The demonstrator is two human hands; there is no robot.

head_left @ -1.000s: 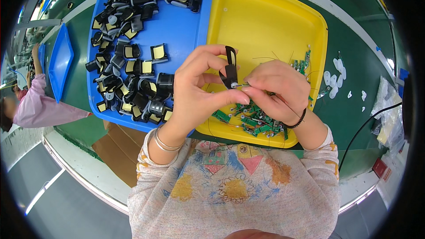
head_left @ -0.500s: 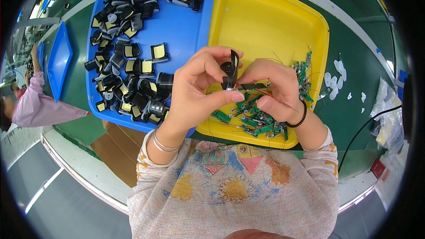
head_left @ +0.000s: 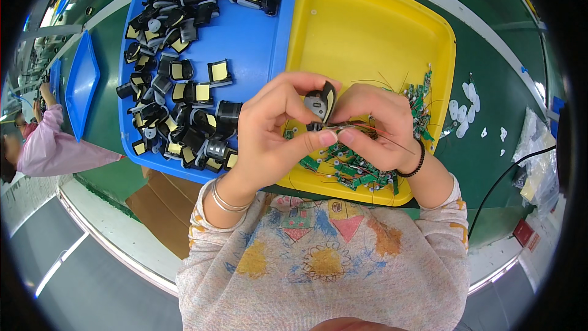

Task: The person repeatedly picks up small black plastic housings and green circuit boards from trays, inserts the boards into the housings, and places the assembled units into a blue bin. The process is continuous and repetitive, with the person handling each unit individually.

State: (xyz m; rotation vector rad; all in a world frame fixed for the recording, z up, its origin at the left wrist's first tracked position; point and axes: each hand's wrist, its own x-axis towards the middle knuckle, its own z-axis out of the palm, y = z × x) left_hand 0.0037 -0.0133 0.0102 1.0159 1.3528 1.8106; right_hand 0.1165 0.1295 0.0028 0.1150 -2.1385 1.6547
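Observation:
My left hand (head_left: 266,125) is closed on a small black plastic housing (head_left: 318,104) with a grey disc-shaped end and a cream pad, tilted above the yellow tray (head_left: 352,27). Thumb and fingers of my right hand (head_left: 380,124) pinch a thin wired part at the housing's lower edge; red and dark wires (head_left: 376,130) trail from it to the right. Most of that part is hidden by my fingers, though it resembles the boards below. Green circuit boards (head_left: 361,175) with thin wires lie heaped in the near right of the yellow tray.
Left of it, a blue tray (head_left: 254,40) holds many similar black housings (head_left: 165,79). White oval pieces (head_left: 462,113) lie on the green table at right, near a clear plastic bag (head_left: 533,153) and a black cable (head_left: 490,190). Another person in a pink sleeve (head_left: 52,144) sits far left.
The housing has turned in my left hand, so its grey end now faces up. My right hand has moved in closer, and the wired part now meets the housing's lower edge.

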